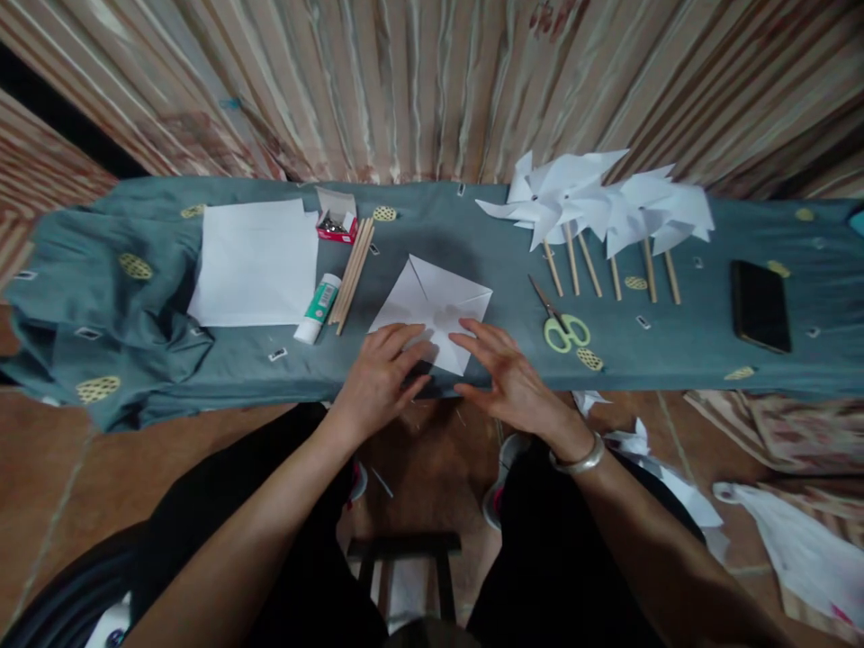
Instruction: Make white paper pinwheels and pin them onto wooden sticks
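Observation:
A square of white paper (442, 301) lies turned cornerwise on the cloth, with slits or creases running from its corners toward the middle. My left hand (382, 373) rests at its left near edge, fingers apart and curved over the paper. On the right near edge is my right hand (503, 373), its fingers spread and the tips at the sheet. Neither hand grips anything. Scissors with light green handles (565, 332) lie just right of my right hand. Left of the paper are several wooden sticks (352, 279) and a glue stick (317, 309).
White paper sheets (253, 261) lie at the left by an opened small red box (337, 225) of metal bits. Paper pinwheels (571, 193) on sticks lie at the back right. A dark phone (760, 306) is farther right. Paper scraps (665, 472) are on the floor.

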`<state>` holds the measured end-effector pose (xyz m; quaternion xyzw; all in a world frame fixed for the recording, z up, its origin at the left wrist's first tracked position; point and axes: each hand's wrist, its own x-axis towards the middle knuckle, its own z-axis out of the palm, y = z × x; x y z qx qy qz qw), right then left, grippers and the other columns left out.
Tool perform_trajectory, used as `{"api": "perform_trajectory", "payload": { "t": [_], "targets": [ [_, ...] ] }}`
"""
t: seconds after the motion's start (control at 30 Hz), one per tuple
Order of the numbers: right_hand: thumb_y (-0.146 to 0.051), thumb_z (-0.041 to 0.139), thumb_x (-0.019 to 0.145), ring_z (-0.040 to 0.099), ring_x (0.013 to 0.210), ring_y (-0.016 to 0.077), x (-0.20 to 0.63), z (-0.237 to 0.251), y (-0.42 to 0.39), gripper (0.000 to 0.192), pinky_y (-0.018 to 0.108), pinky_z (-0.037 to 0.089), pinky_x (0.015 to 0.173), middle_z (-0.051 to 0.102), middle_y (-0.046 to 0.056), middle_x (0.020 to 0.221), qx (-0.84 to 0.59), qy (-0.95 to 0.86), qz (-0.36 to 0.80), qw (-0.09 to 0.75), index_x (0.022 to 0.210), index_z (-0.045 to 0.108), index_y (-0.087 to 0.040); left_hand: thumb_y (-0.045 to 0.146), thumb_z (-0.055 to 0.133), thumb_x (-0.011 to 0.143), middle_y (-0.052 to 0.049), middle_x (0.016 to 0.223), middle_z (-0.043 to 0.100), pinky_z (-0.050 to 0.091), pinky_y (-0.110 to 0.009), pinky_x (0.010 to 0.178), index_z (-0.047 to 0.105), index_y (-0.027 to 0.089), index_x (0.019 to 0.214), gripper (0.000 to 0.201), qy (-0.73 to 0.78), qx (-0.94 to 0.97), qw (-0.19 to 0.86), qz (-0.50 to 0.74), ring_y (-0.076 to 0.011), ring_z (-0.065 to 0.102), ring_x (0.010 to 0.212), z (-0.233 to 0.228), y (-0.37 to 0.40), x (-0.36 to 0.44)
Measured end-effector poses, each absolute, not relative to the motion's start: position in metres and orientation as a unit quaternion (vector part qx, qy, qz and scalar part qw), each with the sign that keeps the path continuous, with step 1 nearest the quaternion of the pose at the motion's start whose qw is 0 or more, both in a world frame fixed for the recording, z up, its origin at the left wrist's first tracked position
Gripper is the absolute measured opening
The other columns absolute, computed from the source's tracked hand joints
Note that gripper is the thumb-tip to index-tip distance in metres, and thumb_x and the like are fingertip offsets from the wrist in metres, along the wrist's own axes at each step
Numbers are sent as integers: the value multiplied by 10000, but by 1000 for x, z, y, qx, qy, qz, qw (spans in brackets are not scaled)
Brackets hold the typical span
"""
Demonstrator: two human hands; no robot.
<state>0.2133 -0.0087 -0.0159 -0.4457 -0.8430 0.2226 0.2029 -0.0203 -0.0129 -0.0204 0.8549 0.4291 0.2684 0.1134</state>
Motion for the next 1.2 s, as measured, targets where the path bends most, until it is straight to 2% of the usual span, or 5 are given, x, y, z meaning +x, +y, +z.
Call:
{"api": "perform_trajectory", "payload": {
  "t": [0.17, 0.4, 0.67, 0.9, 1.2],
  "targets": [
    [-259, 673, 820, 435, 1349, 316, 212, -22, -6, 571, 555, 382, 1093, 477, 139, 1463, -451, -838, 227, 208, 1362, 494, -230, 247, 599, 885, -159, 1230, 633, 480, -482, 947, 620, 143, 1172, 306, 432, 857, 139, 242, -293, 561, 1114, -26, -1, -9],
    [-298, 689, 829, 511, 1287, 286, 213, -20, 1, 406, 536, 387, 1093, 572, 106, 1377, -467, -797, 275, 267, 1222, 599, -251, 266, 560, 927, -115, 1079, 714, 507, -423, 871, 666, 169, 1085, 214, 419, 861, 126, 259, -247, 621, 994, -29, 6, -11],
    [-260, 690, 846, 619, 1107, 225, 199, -20, 14, 148, 445, 470, 1004, 697, 60, 1126, -508, -703, 348, 356, 993, 697, -266, 197, 545, 925, -102, 1010, 716, 506, -387, 859, 684, 153, 1018, 174, 428, 827, 192, 311, -224, 623, 952, -31, 7, -13],
    [-227, 681, 841, 631, 1053, 225, 184, -23, 18, 43, 420, 482, 968, 699, 53, 1067, -522, -697, 324, 369, 863, 707, -253, 232, 562, 921, -100, 955, 717, 521, -367, 822, 689, 148, 952, 155, 458, 799, 201, 332, -216, 632, 888, -29, 10, -11],
    [-193, 654, 830, 634, 1042, 235, 174, -20, 21, 56, 423, 485, 949, 702, 68, 1060, -562, -710, 263, 334, 793, 688, -218, 238, 560, 936, -72, 913, 695, 536, -322, 761, 641, 144, 1099, 205, 465, 807, 169, 321, -183, 641, 843, -24, 6, -9]
  ]
}}
